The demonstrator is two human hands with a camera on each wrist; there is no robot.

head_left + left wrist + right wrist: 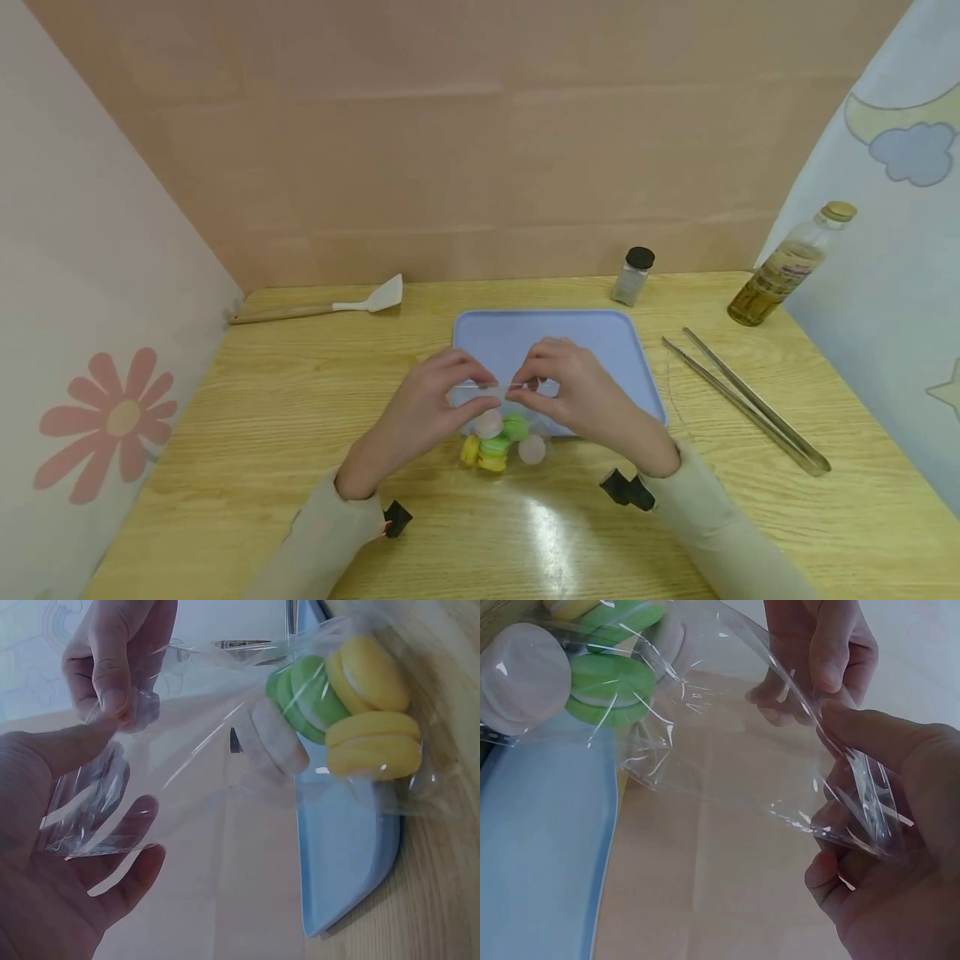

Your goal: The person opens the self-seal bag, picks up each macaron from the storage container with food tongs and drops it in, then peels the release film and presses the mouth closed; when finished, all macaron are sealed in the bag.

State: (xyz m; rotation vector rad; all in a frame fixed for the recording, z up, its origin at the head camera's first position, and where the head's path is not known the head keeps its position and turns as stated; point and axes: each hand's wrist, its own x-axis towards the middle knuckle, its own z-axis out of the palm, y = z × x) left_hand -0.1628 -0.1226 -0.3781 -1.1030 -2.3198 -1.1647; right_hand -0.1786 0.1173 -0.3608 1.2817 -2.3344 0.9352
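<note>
Between both hands hangs a clear plastic bag (202, 735) with several macarons in it: yellow ones (373, 746), green ones (611, 690) and pale pinkish ones (525, 679). My left hand (427, 396) pinches the bag's top edge from the left. From the right, my right hand (573, 392) pinches the same edge, the two thumbs close together. In the head view the macarons hang low, in front of the near edge of a light blue tray (592, 342). Both wrist views show the fingers through the clear film, curled at the bag's mouth.
Metal tongs (750, 404) lie right of the tray. An oil bottle (780, 271) stands at the back right, and a small black-capped jar (632, 275) behind the tray. A white spatula with a wooden handle (322, 308) lies at the back left. Walls border the table.
</note>
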